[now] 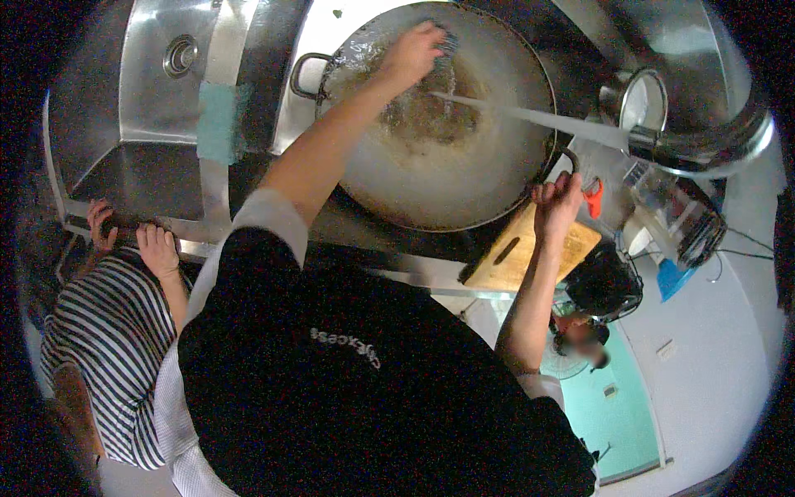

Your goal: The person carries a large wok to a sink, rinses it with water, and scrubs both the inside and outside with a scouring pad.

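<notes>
A large round wok (397, 180) with loop handles lies before me, wet, with brownish murky water (428, 124) in its middle. Inside it, near the far rim, my left hand (415, 54) holds a dark grey scouring pad (447, 48), slightly blurred. My right hand (558, 202) has its fingers curled at the wok's right loop handle (570, 159). From a steel spout (643, 138) on the right, a stream of water (534, 116) runs into the wok.
Left is a steel sink (155, 105); a green cloth (218, 123) hangs over its divider. A wooden cutting board (522, 248), an orange-handled tool (594, 199) and a metal pot (646, 102) are at right. A person in stripes (118, 335) stands at the sink; another person (581, 341) is farther back.
</notes>
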The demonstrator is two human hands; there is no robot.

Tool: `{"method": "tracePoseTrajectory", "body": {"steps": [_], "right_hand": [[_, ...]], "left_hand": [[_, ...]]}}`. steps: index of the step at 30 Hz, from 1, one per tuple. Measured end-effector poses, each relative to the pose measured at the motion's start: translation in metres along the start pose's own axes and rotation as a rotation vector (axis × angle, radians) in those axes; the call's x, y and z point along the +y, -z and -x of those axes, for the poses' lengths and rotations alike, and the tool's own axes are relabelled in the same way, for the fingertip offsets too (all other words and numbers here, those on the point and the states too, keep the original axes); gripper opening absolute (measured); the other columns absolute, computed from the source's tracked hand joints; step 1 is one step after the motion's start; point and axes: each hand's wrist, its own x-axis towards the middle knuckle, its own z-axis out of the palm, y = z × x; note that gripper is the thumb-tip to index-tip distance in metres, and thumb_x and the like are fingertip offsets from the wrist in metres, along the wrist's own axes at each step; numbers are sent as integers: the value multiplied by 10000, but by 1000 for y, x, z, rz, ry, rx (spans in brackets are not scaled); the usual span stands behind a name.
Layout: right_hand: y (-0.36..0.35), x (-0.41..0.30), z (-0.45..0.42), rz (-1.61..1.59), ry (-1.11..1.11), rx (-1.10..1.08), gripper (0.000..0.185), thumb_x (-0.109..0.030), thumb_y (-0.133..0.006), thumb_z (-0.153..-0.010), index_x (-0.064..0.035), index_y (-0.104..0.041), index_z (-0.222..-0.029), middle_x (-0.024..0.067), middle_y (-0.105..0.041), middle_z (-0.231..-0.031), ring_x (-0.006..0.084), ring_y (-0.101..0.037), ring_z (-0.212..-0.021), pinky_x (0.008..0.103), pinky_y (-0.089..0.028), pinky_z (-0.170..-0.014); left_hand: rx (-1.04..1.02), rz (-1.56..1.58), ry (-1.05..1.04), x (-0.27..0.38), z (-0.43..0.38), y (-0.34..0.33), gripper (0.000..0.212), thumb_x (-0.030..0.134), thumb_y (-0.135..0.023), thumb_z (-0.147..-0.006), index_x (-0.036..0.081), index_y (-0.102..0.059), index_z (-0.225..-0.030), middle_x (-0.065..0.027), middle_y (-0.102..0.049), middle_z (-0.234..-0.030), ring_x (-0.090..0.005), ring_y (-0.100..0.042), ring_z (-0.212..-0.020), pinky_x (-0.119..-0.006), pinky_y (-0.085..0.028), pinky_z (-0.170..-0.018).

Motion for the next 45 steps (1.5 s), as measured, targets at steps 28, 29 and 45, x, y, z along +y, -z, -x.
{"method": "tracePoseTrajectory", "body": {"steps": [28,29,45], "right_hand": [[17,14,-6,324,137,77,412,-363,-386,-969,-121,-358,-636,-29,-354,-543,86,-374,-464,258,-339,-425],[23,17,-8,347,143,56,413,-372,-384,-968,-121,-362,-641,-26,-361,-548,88,-383,-466,260,-357,-431],[6,-2,-15,477,237,7,421,-383,-360,-964,-137,-301,-628,-22,-307,-504,103,-292,-427,280,-287,-413]], "left_hand": [[-236,-733,3,-64,134,52,357,67,-503,-797,130,-545,-1146,-103,-553,-1149,-276,-454,-1167,-390,-428,-927],[-290,-730,-26,-76,121,49,369,49,-495,-796,141,-542,-1151,-117,-557,-1135,-289,-468,-1150,-390,-429,-926],[-456,484,346,1,202,-29,483,40,-598,-713,133,-522,-1181,-172,-573,-1061,-330,-556,-1001,-419,-460,-855]]}}
